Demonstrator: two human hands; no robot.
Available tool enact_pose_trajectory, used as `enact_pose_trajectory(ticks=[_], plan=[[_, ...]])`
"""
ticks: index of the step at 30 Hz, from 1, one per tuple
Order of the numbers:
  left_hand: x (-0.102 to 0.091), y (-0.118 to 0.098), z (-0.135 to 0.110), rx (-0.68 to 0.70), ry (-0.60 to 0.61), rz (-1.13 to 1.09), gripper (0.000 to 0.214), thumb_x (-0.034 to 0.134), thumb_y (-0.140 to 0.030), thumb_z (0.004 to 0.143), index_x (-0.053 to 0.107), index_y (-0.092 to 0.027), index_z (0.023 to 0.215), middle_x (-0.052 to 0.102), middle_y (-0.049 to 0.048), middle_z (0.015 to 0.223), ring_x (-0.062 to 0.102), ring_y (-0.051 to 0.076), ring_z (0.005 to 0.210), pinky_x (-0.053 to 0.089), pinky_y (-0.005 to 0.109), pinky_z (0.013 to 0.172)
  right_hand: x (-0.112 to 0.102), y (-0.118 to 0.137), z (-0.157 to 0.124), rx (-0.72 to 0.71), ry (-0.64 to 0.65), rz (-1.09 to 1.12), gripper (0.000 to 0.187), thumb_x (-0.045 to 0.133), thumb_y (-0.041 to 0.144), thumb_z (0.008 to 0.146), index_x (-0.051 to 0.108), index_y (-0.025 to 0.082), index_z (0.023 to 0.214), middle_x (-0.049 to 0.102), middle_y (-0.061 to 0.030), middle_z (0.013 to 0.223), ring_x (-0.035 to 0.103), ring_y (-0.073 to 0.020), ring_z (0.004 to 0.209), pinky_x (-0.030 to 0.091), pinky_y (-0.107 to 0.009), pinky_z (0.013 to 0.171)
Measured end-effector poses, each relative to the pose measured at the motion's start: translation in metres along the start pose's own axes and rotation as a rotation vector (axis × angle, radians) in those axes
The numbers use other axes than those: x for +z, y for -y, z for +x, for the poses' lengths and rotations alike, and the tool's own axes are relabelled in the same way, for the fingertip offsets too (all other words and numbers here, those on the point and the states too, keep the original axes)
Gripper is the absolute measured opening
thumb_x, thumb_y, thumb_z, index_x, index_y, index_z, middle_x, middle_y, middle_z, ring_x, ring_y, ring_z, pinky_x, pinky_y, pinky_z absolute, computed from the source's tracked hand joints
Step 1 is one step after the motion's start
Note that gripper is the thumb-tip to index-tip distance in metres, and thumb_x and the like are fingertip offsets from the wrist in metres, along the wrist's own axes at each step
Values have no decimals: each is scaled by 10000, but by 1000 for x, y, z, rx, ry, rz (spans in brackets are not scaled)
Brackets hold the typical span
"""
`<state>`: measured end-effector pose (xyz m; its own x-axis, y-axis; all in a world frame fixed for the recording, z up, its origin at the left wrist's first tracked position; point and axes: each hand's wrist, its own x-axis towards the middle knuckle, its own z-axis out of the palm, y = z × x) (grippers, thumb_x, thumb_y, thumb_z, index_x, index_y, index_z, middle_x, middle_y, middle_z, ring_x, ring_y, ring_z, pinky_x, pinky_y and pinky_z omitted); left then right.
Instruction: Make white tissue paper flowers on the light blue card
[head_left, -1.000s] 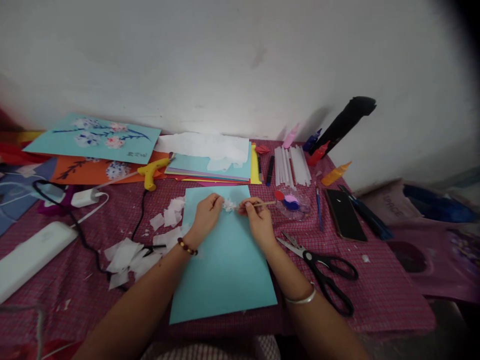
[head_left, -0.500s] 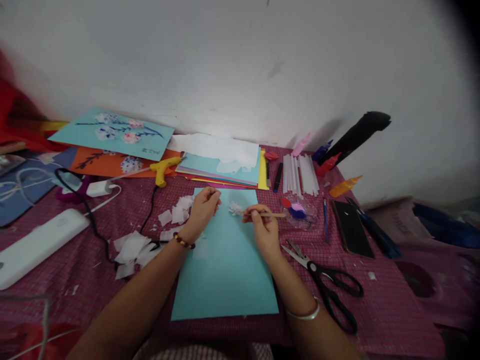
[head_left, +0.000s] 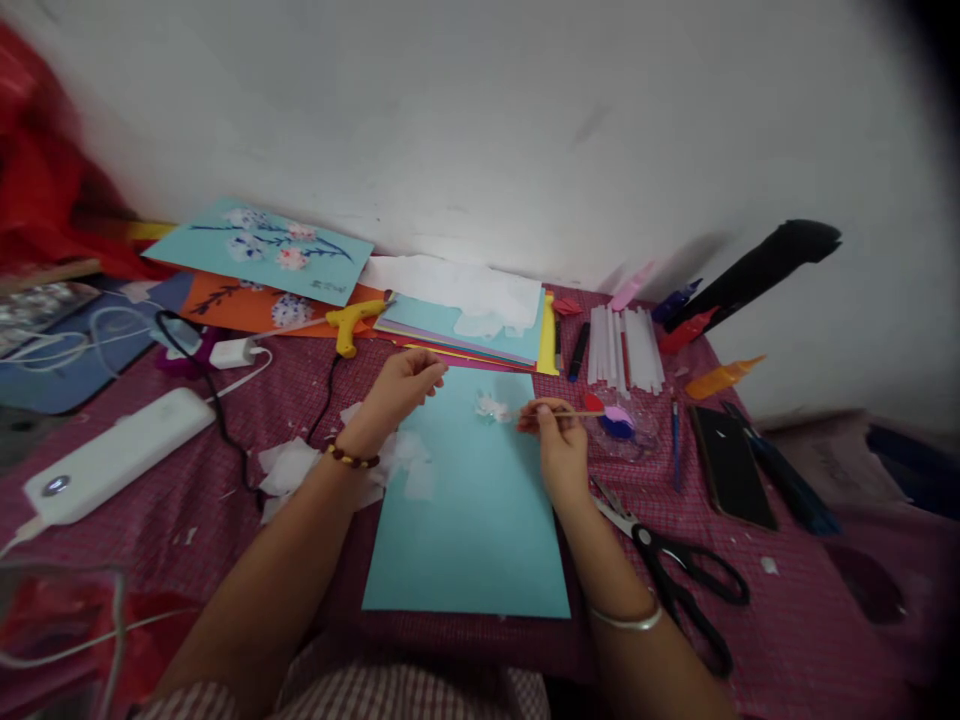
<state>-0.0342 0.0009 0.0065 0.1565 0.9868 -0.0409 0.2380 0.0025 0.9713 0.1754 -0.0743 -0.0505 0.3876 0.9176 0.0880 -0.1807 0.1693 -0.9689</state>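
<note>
A light blue sheet of paper [head_left: 472, 540] lies in front of me. On its upper part sits a small ruffled white tissue flower [head_left: 492, 406]. In my right hand [head_left: 559, 440] is a thin wooden stick [head_left: 577, 413], pinched between thumb and fingers, its tip pointing left at the flower. My left hand [head_left: 405, 392] is over the sheet's upper left corner, fingers curled against the thumb; whether they hold anything is hidden. White tissue squares [head_left: 416, 470] overlap the sheet's left edge, and others [head_left: 289, 468] lie under my left forearm.
Scissors [head_left: 675, 560] lie right of the sheet, near a phone [head_left: 731, 465] and a paint palette [head_left: 619, 425]. Behind are white glue sticks [head_left: 626, 350], coloured paper [head_left: 465, 335] and a yellow glue gun [head_left: 349, 325]. A power strip [head_left: 120, 455] and cords are left.
The view has swung left. My left hand has shifted left relative to the sheet, and my right hand has drawn back slightly from the flower with the stick.
</note>
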Motion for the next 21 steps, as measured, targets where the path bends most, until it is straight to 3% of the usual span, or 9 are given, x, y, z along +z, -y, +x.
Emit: enact_pose_trajectory(ticks=[6,10,13,16,21], plan=[[-32,-17,-22,86,94,190,107,558,-259,750,556,-165,699,541,-28,596,465,80,494,336,188,448,-18,-3,17,209,-139,274,108,611,305,781,607,199,802,654,40,656,617,-85,545,538,-219,553],[-40,-6,-48,201,457,486,87,565,-201,726,629,-165,772,578,-9,655,515,117,590,381,219,543,-29,-1,21,271,-207,398,69,600,261,792,600,194,777,656,50,625,623,-66,531,550,-188,567],[-38,5,-62,316,692,733,264,587,-126,663,647,-173,915,604,26,845,559,163,755,418,251,672,-31,1,19,285,-221,455,71,607,254,798,599,190,769,658,45,612,628,-72,518,555,-192,556],[-33,11,-66,409,747,890,283,569,-84,637,622,-166,902,575,42,899,546,181,839,413,264,748,-30,3,16,281,-208,483,82,628,261,795,606,186,768,663,40,611,628,-76,509,556,-194,541],[-28,14,-63,451,792,960,203,536,-65,637,588,-170,803,577,35,854,533,173,817,401,252,731,-23,6,12,269,-139,472,105,663,280,773,623,184,756,667,34,611,622,-83,501,549,-196,511]])
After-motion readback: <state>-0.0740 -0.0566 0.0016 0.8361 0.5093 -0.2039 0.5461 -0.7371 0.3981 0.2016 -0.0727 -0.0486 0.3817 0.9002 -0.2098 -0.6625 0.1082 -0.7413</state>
